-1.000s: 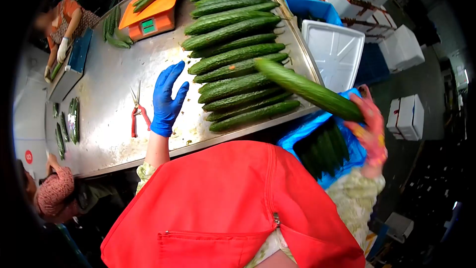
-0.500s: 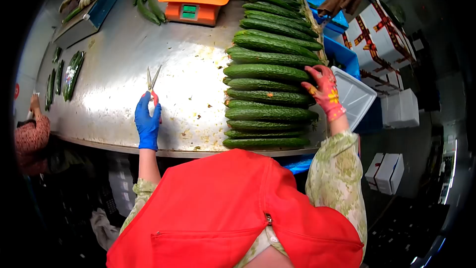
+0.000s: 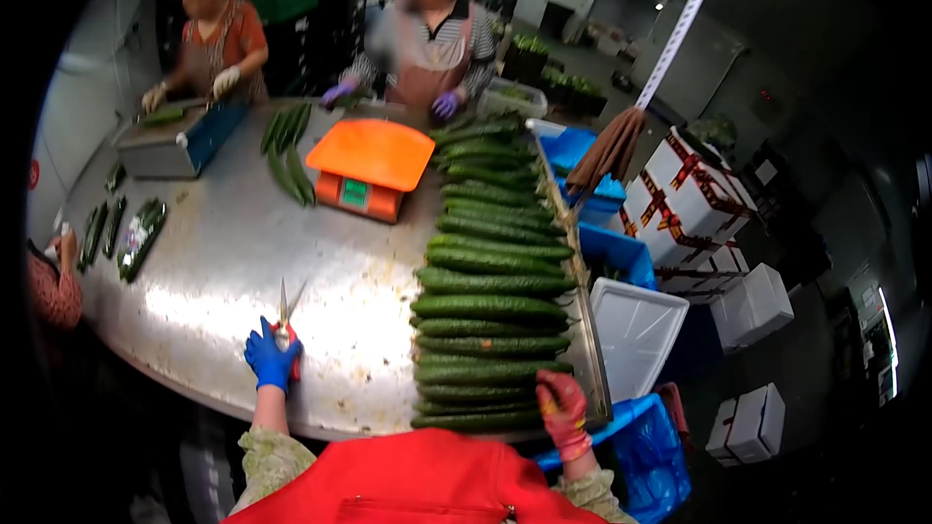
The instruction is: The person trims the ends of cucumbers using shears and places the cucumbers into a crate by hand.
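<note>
My left hand (image 3: 273, 357), in a blue glove, is closed round the red handles of the scissors (image 3: 284, 311), whose blades point away from me, slightly apart, on the metal table (image 3: 349, 330). At the right end of a long row of cucumbers (image 3: 490, 308), my right hand (image 3: 563, 413), in a pink patterned glove, has its fingers curled near the tips of the closest cucumbers. Whether its fingers grip one cannot be made out. The cucumbers lie side by side, stretching toward the far edge.
An orange scale (image 3: 372, 153) stands beyond the scissors. Two people work across the table, one behind a blue-sided device (image 3: 184, 141). Wrapped cucumbers (image 3: 143, 239) lie at left. Right of the table are blue crates (image 3: 617, 254), a white lid (image 3: 636, 330) and foam boxes (image 3: 680, 196).
My left hand has gone from empty to holding the scissors. My right hand no longer holds a raised cucumber and is now at the near end of the row. The view has tilted up.
</note>
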The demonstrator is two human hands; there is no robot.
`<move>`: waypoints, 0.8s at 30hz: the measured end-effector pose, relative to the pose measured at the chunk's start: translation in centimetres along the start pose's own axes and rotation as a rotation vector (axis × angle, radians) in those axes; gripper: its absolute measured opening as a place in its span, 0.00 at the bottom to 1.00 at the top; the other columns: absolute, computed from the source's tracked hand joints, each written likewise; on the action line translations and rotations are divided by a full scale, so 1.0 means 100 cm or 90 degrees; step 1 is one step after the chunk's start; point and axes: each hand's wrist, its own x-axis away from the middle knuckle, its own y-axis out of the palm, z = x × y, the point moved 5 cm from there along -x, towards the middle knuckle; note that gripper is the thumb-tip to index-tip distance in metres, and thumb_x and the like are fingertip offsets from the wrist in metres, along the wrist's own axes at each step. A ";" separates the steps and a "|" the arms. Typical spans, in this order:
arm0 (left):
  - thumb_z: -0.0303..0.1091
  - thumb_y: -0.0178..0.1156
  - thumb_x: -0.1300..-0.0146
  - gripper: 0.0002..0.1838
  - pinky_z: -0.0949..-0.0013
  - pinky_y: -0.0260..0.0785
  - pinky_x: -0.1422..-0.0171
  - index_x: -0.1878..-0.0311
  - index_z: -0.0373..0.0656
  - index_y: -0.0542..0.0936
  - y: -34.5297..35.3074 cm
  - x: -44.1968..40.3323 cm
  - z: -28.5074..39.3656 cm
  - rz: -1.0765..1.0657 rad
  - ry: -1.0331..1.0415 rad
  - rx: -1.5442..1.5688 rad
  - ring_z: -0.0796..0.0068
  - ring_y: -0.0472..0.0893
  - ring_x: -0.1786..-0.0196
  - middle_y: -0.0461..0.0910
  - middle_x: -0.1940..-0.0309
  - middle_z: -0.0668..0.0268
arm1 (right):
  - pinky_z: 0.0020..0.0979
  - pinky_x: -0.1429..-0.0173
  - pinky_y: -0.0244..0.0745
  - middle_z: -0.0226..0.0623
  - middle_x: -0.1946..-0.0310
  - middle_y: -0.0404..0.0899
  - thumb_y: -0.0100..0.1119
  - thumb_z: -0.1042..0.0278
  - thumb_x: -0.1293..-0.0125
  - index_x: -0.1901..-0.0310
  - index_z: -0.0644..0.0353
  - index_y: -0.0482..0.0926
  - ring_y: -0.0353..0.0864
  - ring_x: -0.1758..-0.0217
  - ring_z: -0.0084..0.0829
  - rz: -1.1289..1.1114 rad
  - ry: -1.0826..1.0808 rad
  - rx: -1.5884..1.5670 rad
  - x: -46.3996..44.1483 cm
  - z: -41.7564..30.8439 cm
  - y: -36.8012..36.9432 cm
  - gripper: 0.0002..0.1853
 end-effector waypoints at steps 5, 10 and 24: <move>0.49 0.72 0.61 0.50 0.51 0.73 0.50 0.32 0.44 0.62 0.016 -0.007 0.009 -0.154 -0.031 0.174 0.46 0.78 0.52 0.74 0.51 0.47 | 0.37 0.58 0.78 0.38 0.63 0.83 0.66 0.77 0.44 0.54 0.57 0.80 0.83 0.61 0.41 -0.012 -0.032 -0.089 0.012 -0.023 0.023 0.14; 0.30 0.66 0.47 0.39 0.71 0.74 0.58 0.31 0.42 0.63 -0.005 0.011 0.056 -0.253 -0.095 0.865 0.78 0.77 0.59 0.77 0.52 0.64 | 0.31 0.53 0.78 0.36 0.59 0.83 0.63 0.75 0.39 0.53 0.58 0.81 0.83 0.57 0.33 -0.112 0.042 -0.243 0.027 -0.039 0.044 0.12; 0.33 0.63 0.40 0.42 0.69 0.56 0.30 0.26 0.43 0.53 -0.166 0.229 0.324 -0.823 0.293 1.116 0.73 0.63 0.34 0.60 0.33 0.66 | 0.34 0.39 0.70 0.47 0.43 0.72 0.70 0.64 0.44 0.30 0.61 0.55 0.73 0.40 0.33 -0.021 0.192 -0.531 0.026 -0.044 0.046 0.44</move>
